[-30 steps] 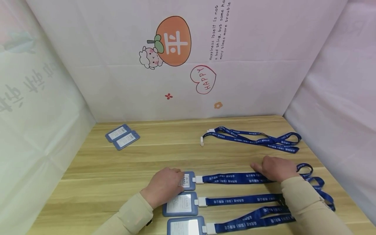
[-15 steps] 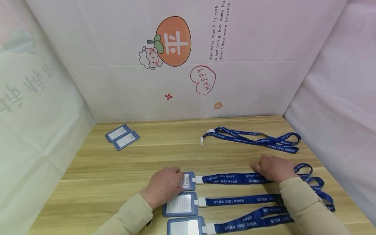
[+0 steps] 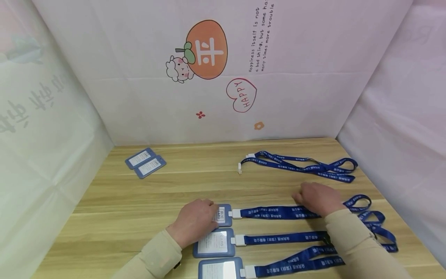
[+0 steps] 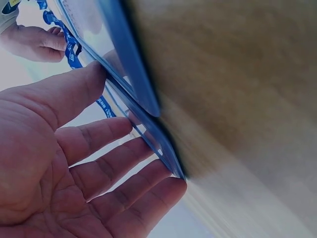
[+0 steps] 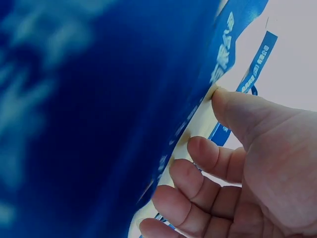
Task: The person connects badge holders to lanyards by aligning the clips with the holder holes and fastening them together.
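My left hand (image 3: 194,221) rests on the farthest of three blue badge holders (image 3: 227,221) lined up at the front. In the left wrist view its fairly straight fingers touch that holder's edge (image 4: 171,158), the thumb on the near side. A white clip (image 3: 236,213) joins this holder to a dark blue lanyard (image 3: 270,212) running right. Over this lanyard lies my right hand (image 3: 318,198), its fingers loosely bent; in the right wrist view the thumb tip is right at the strap's edge (image 5: 225,52). The middle badge holder (image 3: 223,250) and nearest badge holder (image 3: 209,269) have lanyards too.
Two smaller-looking badge holders (image 3: 150,167) lie at the back left of the wooden table (image 3: 195,182). Loose blue lanyards (image 3: 296,166) with white clips lie at the back right. White printed cloth (image 3: 146,104) walls in the back and sides.
My right hand has slid slightly left along the far lanyard, showing more of its looped end. The left hand and the badge holders have stayed in place.
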